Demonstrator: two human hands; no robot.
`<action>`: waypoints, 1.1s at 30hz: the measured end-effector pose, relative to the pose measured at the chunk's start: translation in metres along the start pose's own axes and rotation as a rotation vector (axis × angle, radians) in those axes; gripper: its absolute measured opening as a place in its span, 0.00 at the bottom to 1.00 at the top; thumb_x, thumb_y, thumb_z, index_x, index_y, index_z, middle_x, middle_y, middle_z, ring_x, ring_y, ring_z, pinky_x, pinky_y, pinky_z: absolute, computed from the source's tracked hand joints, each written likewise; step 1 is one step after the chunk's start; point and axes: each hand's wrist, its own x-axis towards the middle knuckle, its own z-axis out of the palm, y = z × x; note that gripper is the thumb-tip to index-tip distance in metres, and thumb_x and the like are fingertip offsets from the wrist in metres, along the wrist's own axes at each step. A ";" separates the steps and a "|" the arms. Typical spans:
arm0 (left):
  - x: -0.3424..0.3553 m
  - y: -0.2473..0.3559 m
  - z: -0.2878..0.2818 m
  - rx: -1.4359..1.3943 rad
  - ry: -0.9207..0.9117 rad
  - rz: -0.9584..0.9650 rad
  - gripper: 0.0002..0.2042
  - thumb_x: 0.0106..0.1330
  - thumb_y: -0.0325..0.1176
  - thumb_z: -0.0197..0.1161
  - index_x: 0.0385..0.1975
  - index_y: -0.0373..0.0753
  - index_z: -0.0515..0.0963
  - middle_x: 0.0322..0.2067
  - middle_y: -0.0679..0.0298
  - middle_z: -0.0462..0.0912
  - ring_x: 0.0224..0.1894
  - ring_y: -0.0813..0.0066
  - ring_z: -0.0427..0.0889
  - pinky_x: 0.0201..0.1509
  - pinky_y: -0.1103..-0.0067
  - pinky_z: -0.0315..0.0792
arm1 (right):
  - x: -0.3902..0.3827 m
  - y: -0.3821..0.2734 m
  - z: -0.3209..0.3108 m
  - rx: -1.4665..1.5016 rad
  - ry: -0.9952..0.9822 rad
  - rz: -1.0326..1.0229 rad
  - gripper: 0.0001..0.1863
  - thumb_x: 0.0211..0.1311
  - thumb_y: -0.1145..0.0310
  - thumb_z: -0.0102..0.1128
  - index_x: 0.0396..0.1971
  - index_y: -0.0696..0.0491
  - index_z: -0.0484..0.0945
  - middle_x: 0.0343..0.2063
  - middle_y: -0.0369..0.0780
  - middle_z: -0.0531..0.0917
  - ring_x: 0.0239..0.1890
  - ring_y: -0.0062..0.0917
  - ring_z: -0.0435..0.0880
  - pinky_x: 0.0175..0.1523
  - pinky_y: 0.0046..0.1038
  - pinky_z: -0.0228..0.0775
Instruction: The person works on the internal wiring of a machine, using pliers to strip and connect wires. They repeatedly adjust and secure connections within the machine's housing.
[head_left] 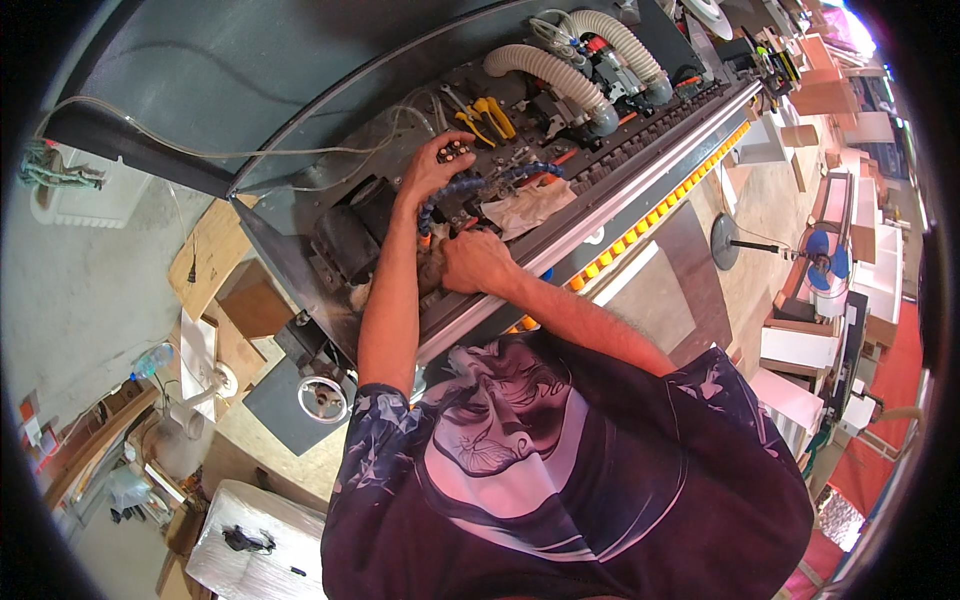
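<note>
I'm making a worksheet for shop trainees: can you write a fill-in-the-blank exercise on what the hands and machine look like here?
1. The left hand rests on a small black block above a segmented hose coloured ____.
2. Yellow-handled pliers lie beside two ribbed ____ ducts.
3. The right hand sits just below a crumpled ____ rag.
4. Along the machine's long grey rail runs a row of ____ rollers.

Missing words: blue; white; white; orange

yellow pliers (487, 117), blue segmented hose (470, 187), orange rollers (655, 216), dark patterned shirt (560, 480).
</note>
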 end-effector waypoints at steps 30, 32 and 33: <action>-0.008 0.012 -0.005 0.010 -0.030 -0.044 0.39 0.55 0.53 0.80 0.68 0.56 0.75 0.70 0.62 0.73 0.75 0.59 0.66 0.79 0.57 0.58 | 0.004 0.001 -0.003 -0.077 -0.085 -0.025 0.20 0.52 0.60 0.58 0.36 0.58 0.90 0.35 0.51 0.90 0.40 0.44 0.91 0.49 0.43 0.78; -0.009 0.012 -0.006 0.010 -0.034 -0.052 0.39 0.55 0.53 0.80 0.69 0.56 0.75 0.71 0.62 0.72 0.75 0.59 0.66 0.79 0.57 0.57 | 0.005 0.002 0.000 -0.081 -0.075 -0.032 0.20 0.52 0.60 0.58 0.35 0.58 0.90 0.35 0.51 0.90 0.40 0.44 0.91 0.49 0.44 0.78; -0.008 0.012 -0.006 0.011 -0.038 -0.050 0.39 0.55 0.53 0.80 0.69 0.57 0.75 0.71 0.62 0.72 0.75 0.59 0.65 0.79 0.57 0.57 | 0.004 0.003 0.002 -0.064 -0.054 -0.029 0.20 0.52 0.60 0.58 0.35 0.58 0.90 0.35 0.51 0.90 0.40 0.44 0.91 0.49 0.44 0.78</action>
